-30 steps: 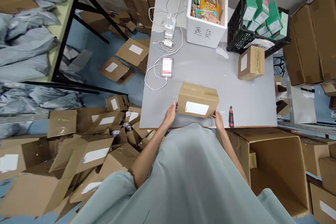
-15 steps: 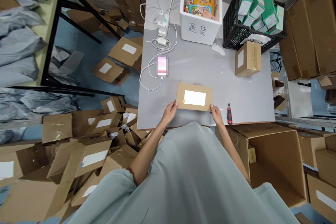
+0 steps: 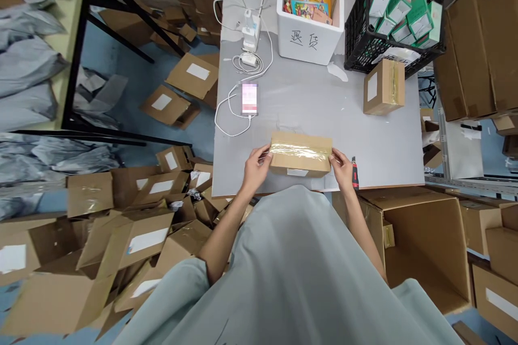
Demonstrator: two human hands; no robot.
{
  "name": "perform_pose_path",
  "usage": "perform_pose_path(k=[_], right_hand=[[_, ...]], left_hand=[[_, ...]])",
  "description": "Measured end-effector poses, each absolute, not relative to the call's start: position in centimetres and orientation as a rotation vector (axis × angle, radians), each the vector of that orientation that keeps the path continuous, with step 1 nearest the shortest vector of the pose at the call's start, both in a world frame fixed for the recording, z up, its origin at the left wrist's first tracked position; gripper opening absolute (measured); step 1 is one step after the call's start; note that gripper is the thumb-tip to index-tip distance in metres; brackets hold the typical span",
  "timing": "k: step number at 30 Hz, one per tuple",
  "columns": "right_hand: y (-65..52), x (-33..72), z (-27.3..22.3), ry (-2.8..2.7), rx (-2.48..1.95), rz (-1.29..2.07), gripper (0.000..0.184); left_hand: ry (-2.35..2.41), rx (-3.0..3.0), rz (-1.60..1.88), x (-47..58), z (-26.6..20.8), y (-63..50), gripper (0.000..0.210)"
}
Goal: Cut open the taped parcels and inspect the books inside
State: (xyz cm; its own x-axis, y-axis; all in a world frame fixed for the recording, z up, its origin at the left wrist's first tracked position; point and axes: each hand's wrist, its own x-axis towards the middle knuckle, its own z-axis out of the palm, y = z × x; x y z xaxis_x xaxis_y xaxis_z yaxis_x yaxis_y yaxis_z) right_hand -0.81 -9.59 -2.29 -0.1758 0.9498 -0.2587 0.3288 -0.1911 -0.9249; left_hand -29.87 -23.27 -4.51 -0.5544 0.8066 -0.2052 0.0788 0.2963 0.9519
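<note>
Between my hands is a brown cardboard box (image 3: pixel 301 140) at the table's near edge. Shiny clear tape runs along its upper face, and part of a white label shows on the side toward me. My left hand (image 3: pixel 256 166) grips its left end, thumb and fingers bent on the corner. At the right end, my right hand (image 3: pixel 342 168) grips the other corner the same way. A red and black utility knife (image 3: pixel 355 173) lies on the table just right of my right hand. The box's underside is hidden.
On the grey table (image 3: pixel 299 97) are a cabled phone (image 3: pixel 249 99), a power strip (image 3: pixel 251 30), a taped box (image 3: pixel 384 87), a white foam bin (image 3: pixel 309 38) of books and a black crate (image 3: pixel 356 46) of green boxes. A large open carton (image 3: pixel 424 248) stands below right; opened boxes (image 3: pixel 149 232) heap left.
The box has been turned over toward me: its white label faced up before, and now the taped side is up. Both hands have shifted to grip its ends.
</note>
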Motion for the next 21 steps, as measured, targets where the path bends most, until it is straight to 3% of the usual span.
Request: perform_pose_path(k=[7,14,21], right_hand=[[-9.8,-1.1,-4.1,-1.496,-1.501,1.447,0.062],[-11.1,0.5,-7.3,-1.41,-1.62,1.496,0.075],[-12.3,0.2,-8.4,-1.503,-1.611,1.61,0.055]], left_hand=[[1.831,0.752,1.281,-29.1,-7.4,-23.5,0.051],[1.853,0.578,1.236,-29.7,-11.1,-24.6,0.053],[1.778,0.63,1.108,-29.0,-12.4,-24.8,0.051]])
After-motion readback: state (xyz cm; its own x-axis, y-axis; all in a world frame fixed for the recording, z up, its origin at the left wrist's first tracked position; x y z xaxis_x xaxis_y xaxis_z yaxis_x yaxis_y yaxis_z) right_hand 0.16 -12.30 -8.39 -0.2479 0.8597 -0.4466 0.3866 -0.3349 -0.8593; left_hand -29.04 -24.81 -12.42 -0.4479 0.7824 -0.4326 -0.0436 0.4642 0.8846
